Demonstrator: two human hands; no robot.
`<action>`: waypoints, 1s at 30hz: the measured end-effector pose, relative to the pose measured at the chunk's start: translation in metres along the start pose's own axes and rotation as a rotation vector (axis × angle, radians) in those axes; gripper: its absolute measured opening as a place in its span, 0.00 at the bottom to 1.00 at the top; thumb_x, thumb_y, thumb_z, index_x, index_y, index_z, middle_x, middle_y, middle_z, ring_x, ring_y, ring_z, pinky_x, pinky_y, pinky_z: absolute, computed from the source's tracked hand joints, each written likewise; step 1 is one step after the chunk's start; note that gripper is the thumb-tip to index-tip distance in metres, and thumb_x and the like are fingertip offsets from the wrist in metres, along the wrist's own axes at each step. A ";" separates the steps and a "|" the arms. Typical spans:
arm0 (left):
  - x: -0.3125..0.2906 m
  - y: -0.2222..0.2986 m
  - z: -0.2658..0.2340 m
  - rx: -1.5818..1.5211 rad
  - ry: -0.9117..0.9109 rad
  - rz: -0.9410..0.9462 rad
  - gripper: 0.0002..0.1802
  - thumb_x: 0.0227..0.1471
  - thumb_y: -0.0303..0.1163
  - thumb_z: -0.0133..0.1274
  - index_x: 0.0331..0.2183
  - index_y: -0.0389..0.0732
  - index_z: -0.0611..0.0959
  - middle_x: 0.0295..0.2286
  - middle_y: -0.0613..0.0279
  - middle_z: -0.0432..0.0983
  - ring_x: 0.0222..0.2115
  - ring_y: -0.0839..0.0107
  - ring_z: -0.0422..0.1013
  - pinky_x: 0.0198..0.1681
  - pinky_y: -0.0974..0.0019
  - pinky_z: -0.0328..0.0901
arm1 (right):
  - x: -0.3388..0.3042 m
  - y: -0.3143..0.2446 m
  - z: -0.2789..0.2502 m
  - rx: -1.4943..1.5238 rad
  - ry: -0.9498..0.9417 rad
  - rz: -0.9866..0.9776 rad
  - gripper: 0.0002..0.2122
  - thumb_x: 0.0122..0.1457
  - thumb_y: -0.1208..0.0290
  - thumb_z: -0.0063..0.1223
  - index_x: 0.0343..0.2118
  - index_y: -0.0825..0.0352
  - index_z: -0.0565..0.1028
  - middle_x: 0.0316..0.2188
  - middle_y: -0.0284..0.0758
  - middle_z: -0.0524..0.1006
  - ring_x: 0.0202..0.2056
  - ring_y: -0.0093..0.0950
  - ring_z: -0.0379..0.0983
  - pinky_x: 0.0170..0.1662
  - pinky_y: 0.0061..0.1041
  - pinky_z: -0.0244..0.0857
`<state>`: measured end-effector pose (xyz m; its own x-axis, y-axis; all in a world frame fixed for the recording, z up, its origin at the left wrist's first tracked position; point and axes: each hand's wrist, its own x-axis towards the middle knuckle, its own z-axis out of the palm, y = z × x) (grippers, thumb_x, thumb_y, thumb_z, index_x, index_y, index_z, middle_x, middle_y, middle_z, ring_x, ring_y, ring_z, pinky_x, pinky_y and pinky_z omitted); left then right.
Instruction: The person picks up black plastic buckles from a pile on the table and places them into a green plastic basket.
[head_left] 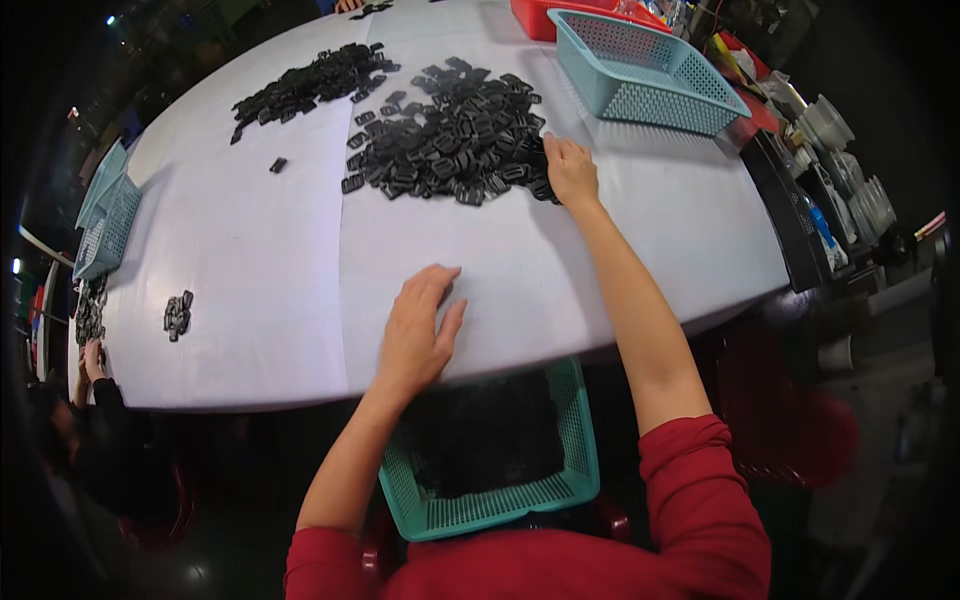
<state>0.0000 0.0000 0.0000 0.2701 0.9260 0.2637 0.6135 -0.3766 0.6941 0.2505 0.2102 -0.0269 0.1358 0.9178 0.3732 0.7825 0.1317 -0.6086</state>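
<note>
A broad table (250, 230) with a smooth white covering fills the middle of the room, a straight seam running from near to far across it. At the near right sits a rounded dark red plastic seat (785, 430), and part of a second glossy red seat (187, 500) shows at the near left, above a dark floor (215, 568) with a faint glint. Small bright lights (17, 265) dot the left side, where the surroundings sink into deep shadow.

White table (262, 235) holds baskets (655, 108) and, apparently, black buckles (450, 140).
</note>
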 end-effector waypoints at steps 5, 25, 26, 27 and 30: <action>0.005 0.021 0.034 0.071 0.266 0.057 0.27 0.50 0.23 0.53 0.53 0.34 0.69 0.52 0.45 0.65 0.54 0.49 0.61 0.57 0.56 0.57 | -0.073 -0.054 0.011 0.292 -0.007 -0.091 0.19 0.63 0.55 0.40 0.39 0.66 0.79 0.43 0.42 0.76 0.48 0.43 0.67 0.54 0.39 0.57; -0.025 0.013 0.006 0.469 0.134 0.262 0.19 0.50 0.28 0.54 0.46 0.37 0.78 0.47 0.61 0.72 0.53 0.58 0.62 0.55 0.56 0.56 | -0.224 -0.090 -0.079 -0.009 -0.072 -0.523 0.07 0.52 0.70 0.58 0.34 0.61 0.80 0.33 0.27 0.79 0.39 0.28 0.71 0.46 0.31 0.58; -0.027 0.015 0.006 0.461 0.118 0.262 0.19 0.50 0.28 0.54 0.46 0.37 0.78 0.47 0.61 0.73 0.53 0.58 0.62 0.55 0.56 0.56 | -0.220 -0.088 -0.083 0.027 -0.099 -0.455 0.06 0.52 0.70 0.58 0.34 0.61 0.80 0.33 0.27 0.79 0.39 0.28 0.72 0.45 0.31 0.58; -0.029 0.017 0.006 0.454 0.101 0.263 0.19 0.50 0.28 0.54 0.46 0.38 0.78 0.47 0.61 0.73 0.53 0.58 0.62 0.55 0.56 0.56 | -0.215 -0.086 -0.087 0.063 -0.122 -0.385 0.06 0.53 0.70 0.57 0.33 0.61 0.80 0.33 0.28 0.79 0.39 0.28 0.72 0.45 0.31 0.59; -0.043 0.029 0.009 0.388 0.066 0.270 0.18 0.50 0.28 0.55 0.45 0.40 0.79 0.47 0.63 0.72 0.53 0.58 0.62 0.55 0.55 0.56 | -0.194 -0.074 -0.092 0.027 -0.141 -0.240 0.05 0.54 0.70 0.57 0.33 0.62 0.80 0.33 0.30 0.79 0.39 0.31 0.72 0.42 0.31 0.61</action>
<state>0.0132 -0.0514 0.0029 0.4177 0.7888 0.4508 0.7632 -0.5739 0.2969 0.2224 -0.0122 0.0102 -0.1393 0.9020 0.4087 0.7650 0.3601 -0.5340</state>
